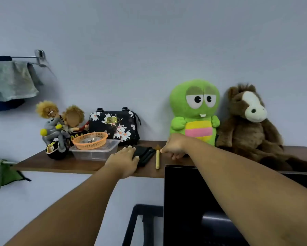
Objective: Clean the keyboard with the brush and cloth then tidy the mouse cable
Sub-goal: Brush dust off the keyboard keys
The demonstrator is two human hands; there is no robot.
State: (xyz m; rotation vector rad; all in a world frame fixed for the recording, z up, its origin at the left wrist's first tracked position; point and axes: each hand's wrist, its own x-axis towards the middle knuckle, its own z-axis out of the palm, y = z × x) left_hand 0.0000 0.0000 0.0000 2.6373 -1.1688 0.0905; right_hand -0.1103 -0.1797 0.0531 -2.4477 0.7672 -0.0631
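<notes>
Head view shows both arms reaching up to a wooden shelf (60, 164), where the left hand (124, 159) lies flat with fingers spread on a folded dark cloth (145, 155), and the right hand (174, 146) rests just right of the wooden-handled brush (157, 159), its fingers curled loosely and pinching nothing. Brush and cloth lie side by side between a clear plastic box (95, 151) on the left and a green plush toy (193, 110) at the far right. Neither keyboard nor mouse cable is visible, so the task looks barely begun: tools are only being collected, with all cleaning and cable tidying left.
</notes>
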